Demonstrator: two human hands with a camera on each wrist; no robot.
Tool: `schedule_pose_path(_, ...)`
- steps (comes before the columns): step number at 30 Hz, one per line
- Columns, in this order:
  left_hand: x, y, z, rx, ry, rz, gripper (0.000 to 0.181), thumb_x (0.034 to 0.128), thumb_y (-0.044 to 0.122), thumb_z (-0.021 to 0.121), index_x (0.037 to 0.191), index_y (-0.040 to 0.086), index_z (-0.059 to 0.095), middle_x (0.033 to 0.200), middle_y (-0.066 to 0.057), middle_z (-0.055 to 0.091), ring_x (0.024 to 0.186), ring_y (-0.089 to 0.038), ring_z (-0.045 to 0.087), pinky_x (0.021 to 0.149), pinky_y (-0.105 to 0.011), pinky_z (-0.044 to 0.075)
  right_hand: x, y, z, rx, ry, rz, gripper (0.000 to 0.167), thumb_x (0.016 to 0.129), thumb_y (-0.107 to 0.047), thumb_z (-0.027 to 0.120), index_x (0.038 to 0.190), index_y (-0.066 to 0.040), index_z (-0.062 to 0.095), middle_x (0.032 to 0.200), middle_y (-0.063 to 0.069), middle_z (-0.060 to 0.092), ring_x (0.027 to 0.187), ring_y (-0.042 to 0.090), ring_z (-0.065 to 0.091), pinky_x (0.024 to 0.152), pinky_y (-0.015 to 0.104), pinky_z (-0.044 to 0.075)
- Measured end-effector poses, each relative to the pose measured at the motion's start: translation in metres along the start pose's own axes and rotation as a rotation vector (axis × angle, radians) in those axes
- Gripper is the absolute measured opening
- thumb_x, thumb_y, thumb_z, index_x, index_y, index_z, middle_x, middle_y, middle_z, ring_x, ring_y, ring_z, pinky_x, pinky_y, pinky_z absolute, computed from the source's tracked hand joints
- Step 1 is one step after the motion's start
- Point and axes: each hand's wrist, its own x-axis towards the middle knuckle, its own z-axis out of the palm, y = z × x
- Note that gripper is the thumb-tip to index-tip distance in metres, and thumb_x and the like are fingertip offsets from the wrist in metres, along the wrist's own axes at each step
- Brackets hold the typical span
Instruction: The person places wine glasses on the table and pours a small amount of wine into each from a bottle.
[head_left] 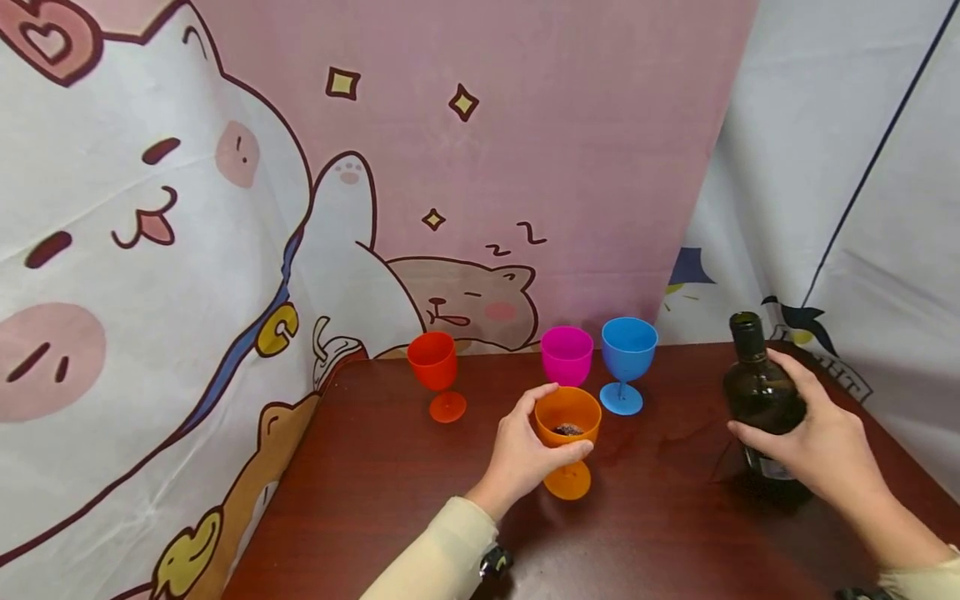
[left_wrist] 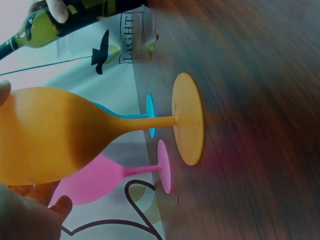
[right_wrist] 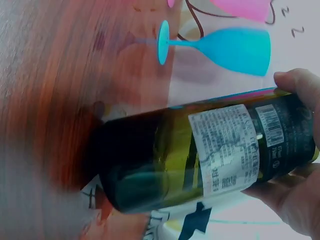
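My left hand [head_left: 521, 454] holds the orange goblet [head_left: 567, 412] by its bowl, thumb on the near side and fingers around the far side. A little dark liquid shows in the bottom of the bowl. The goblet is upright; I cannot tell whether its foot [left_wrist: 189, 119] touches the table. To the right, my right hand [head_left: 825, 437] grips a dark green glass wine bottle [head_left: 761, 392] around its upper body. The bottle stands near upright with its mouth uncovered. A white printed label [right_wrist: 227, 150] shows on its side; contact between its base and the table is unclear.
Behind the orange goblet stand a magenta goblet [head_left: 567, 354] and a blue goblet [head_left: 628, 354]. A red goblet [head_left: 433, 362] stands at the back left. All are on the dark brown table [head_left: 390, 500], with a printed cloth [head_left: 600, 125] hanging behind it.
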Motion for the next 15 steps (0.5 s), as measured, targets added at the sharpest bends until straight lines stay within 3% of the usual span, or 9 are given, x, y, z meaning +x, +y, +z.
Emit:
schedule_pose_path(4, 0.000, 0.000, 0.000, -0.005, -0.001, 0.004, 0.079, 0.0826, 0.040, 0.093, 0.150, 0.039, 0.051, 0.135, 0.014, 0.067, 0.122, -0.011, 0.065, 0.097, -0.019, 0.058, -0.004, 0.011, -0.008, 0.025, 0.012, 0.084, 0.120, 0.070, -0.030, 0.100, 0.168, -0.023, 0.031, 0.132, 0.043, 0.060, 0.099, 0.070, 0.058, 0.072, 0.072, 0.045)
schedule_pose_path(8, 0.000, 0.000, 0.001, -0.008, 0.003, 0.003, 0.079, 0.0823, 0.040, 0.093, 0.149, 0.040, 0.051, 0.134, 0.014, 0.067, 0.121, -0.010, 0.065, 0.096, -0.019, 0.058, -0.008, 0.023, -0.015, 0.056, 0.010, 0.160, 0.119, 0.076, -0.033, 0.098, 0.170, -0.024, 0.025, 0.134, 0.041, 0.060, 0.110, 0.064, 0.057, 0.080, 0.069, 0.043)
schedule_pose_path(9, 0.000, 0.000, 0.001, -0.007, 0.004, 0.003, 0.079, 0.0822, 0.040, 0.094, 0.149, 0.041, 0.051, 0.134, 0.014, 0.067, 0.121, -0.010, 0.065, 0.096, -0.019, 0.058, -0.009, 0.026, -0.016, 0.063, 0.023, 0.176, 0.119, 0.076, -0.032, 0.098, 0.170, -0.024, 0.025, 0.130, 0.040, 0.063, 0.110, 0.056, 0.059, 0.083, 0.061, 0.046)
schedule_pose_path(11, -0.001, 0.000, 0.001, -0.005, 0.006, 0.005, 0.079, 0.0818, 0.040, 0.094, 0.148, 0.041, 0.051, 0.134, 0.014, 0.067, 0.121, -0.010, 0.065, 0.096, -0.019, 0.058, -0.012, 0.032, -0.017, 0.075, 0.034, 0.217, 0.118, 0.078, -0.033, 0.096, 0.171, -0.024, 0.023, 0.137, 0.041, 0.059, 0.115, 0.054, 0.056, 0.095, 0.055, 0.045)
schedule_pose_path(14, 0.000, -0.001, 0.001, 0.000, 0.008, 0.008, 0.080, 0.0811, 0.040, 0.094, 0.148, 0.041, 0.051, 0.134, 0.014, 0.067, 0.121, -0.010, 0.065, 0.096, -0.019, 0.058, -0.015, 0.038, -0.016, 0.094, 0.041, 0.260, 0.118, 0.081, -0.033, 0.094, 0.172, -0.020, 0.019, 0.151, 0.041, 0.049, 0.124, 0.055, 0.052, 0.114, 0.060, 0.040)
schedule_pose_path(15, -0.001, -0.001, 0.001, 0.001, 0.008, 0.007, 0.080, 0.0809, 0.040, 0.095, 0.148, 0.041, 0.051, 0.134, 0.014, 0.067, 0.121, -0.010, 0.066, 0.096, -0.019, 0.058, -0.016, 0.040, -0.016, 0.103, 0.045, 0.268, 0.117, 0.082, -0.033, 0.094, 0.172, -0.022, 0.020, 0.154, 0.039, 0.048, 0.126, 0.054, 0.050, 0.119, 0.049, 0.039)
